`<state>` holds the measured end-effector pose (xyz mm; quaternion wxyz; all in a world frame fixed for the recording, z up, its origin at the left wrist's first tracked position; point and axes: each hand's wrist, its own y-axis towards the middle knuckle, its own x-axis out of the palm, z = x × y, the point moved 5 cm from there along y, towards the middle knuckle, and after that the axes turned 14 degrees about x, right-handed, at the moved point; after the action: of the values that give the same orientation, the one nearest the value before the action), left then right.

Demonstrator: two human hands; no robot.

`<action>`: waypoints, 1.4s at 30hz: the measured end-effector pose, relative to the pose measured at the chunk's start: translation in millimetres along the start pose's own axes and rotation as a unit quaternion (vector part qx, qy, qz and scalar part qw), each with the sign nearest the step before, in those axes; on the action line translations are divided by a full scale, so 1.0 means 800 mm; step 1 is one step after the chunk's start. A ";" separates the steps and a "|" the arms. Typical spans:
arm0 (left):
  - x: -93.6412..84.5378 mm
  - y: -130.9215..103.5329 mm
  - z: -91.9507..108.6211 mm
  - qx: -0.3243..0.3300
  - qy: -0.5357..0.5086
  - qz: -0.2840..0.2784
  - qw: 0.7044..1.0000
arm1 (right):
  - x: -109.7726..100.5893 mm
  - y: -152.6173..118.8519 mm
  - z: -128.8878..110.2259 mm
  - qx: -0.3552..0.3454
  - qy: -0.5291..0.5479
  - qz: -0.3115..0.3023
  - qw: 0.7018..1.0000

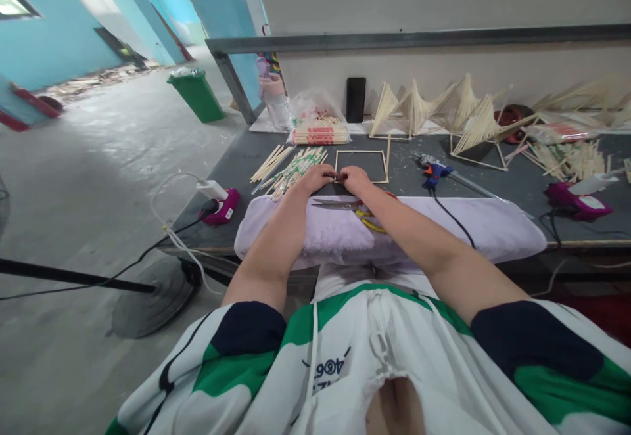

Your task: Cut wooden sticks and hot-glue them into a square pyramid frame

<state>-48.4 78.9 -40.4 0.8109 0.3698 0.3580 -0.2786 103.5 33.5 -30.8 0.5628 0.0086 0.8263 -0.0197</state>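
My left hand (319,177) and my right hand (353,177) meet at the near left corner of a square wooden stick frame (362,152) on the dark table. Both hands have their fingers pinched together at that corner; whether a small piece lies between them is hidden. One stick (389,152) rises at the frame's right side. Under my forearms, scissors (340,204) with yellow and red handles rest on a lilac cushion (419,225). Left of the frame lie loose chopsticks (298,169), some with green-printed wrappers.
A blue glue gun (434,173) with its cord lies to the right. Fan-like stick models (417,106), a phone (355,100), a bottle (275,100) and packed chopsticks (320,135) line the back. Magenta power sockets (221,207) sit at the left, by the table edge.
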 end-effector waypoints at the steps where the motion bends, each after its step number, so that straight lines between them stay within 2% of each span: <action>1: 0.000 0.000 0.000 0.000 -0.001 0.002 1.000 | -0.001 -0.001 -0.001 0.000 -0.001 -0.001 1.000; 10: 0.001 -0.001 -0.001 -0.004 0.016 -0.014 1.000 | -0.004 -0.004 -0.004 0.001 -0.008 -0.012 1.000; 42: -0.001 0.001 0.007 -0.005 -0.004 -0.008 1.000 | -0.002 -0.004 -0.001 0.000 -0.012 -0.001 1.000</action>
<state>-46.2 75.1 -36.5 0.8118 0.3614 0.3595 -0.2848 103.5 30.1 -28.7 0.5725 0.0079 0.8196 -0.0200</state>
